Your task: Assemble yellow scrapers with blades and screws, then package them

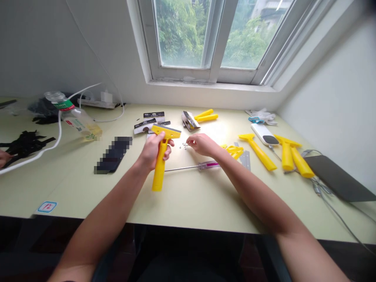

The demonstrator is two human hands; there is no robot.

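Note:
My left hand (pixel 152 150) is wrapped round a yellow scraper (pixel 159 172), its wide head up and its handle pointing down towards me. A metal blade edge shows along the top of the head. My right hand (pixel 201 144) reaches to a small pile of metal nuts (pixel 184 145), fingertips pinched at the pile's right side. Whatever lies between those fingertips is too small to make out. Below both hands lies a screwdriver (pixel 210 165) with a clear and pink handle, its shaft passing behind the scraper. Yellow scraper parts (pixel 233 150) sit partly behind my right forearm.
Yellow scraper handles (pixel 261 154) and a white device (pixel 264 135) lie to the right, near a dark flat panel (pixel 337 176). Black packages (pixel 154 116) are at the back. A phone (pixel 114 154), a bottle (pixel 79 121) and another person's hand (pixel 4 158) are left.

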